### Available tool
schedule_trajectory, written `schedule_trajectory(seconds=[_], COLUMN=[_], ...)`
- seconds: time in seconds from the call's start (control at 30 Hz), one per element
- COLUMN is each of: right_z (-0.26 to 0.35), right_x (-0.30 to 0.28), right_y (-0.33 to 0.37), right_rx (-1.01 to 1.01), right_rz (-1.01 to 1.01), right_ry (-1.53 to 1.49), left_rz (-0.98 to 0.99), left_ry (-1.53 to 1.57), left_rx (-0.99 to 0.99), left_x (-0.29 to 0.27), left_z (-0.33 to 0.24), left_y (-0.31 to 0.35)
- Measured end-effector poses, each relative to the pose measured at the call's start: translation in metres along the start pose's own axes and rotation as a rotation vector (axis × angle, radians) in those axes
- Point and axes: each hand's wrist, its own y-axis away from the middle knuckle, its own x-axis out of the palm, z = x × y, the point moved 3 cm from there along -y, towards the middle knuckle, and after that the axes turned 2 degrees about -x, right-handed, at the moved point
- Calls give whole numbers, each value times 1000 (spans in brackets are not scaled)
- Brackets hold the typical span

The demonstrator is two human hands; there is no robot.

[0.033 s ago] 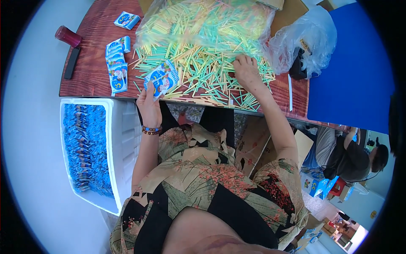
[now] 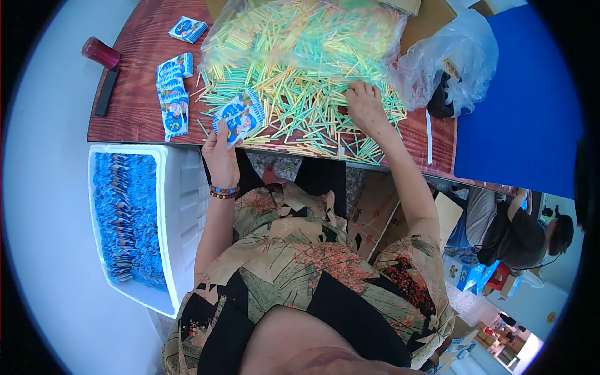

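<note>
A blue and white printed packet is pinched in my left hand, tilted over the table's near edge. My right hand reaches into a loose heap of thin yellow, green and pale orange straw-like sticks. Its fingers curl down among them, and their tips are hidden, so what they hold cannot be made out. Left of the heap lies an overlapping row of similar packets, with another small stack of packets farther back.
A clear plastic bag covers the heap's far part. At right are a crumpled bag, a black holder and a white strip. A white foam box full of blue packets stands below left. A person sits at right.
</note>
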Motion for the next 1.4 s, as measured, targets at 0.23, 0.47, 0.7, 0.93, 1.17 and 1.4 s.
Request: schedule_trajectory(seconds=[0.23, 0.47, 0.7, 0.93, 1.17, 1.4], right_z=[0, 29, 67, 133, 159, 176], right_x=[-17, -17, -9, -73, -80, -71], right_y=[-2, -28, -61, -83, -87, -94], right_rx=[192, 607, 535, 454, 413, 412], right_rz=[-127, -185, -314, -615, -658, -651], right_ry=[-494, -1616, -2177, -1924, -1799, -1579], left_rz=[27, 56, 70, 100, 5, 16], left_ry=[2, 35, 136, 223, 233, 327], left_rx=[10, -12, -106, -68, 0, 72], left_x=[-2, 12, 31, 37, 48, 49], left_z=[2, 2, 17, 24, 13, 13], left_y=[0, 2, 6, 1, 6, 1])
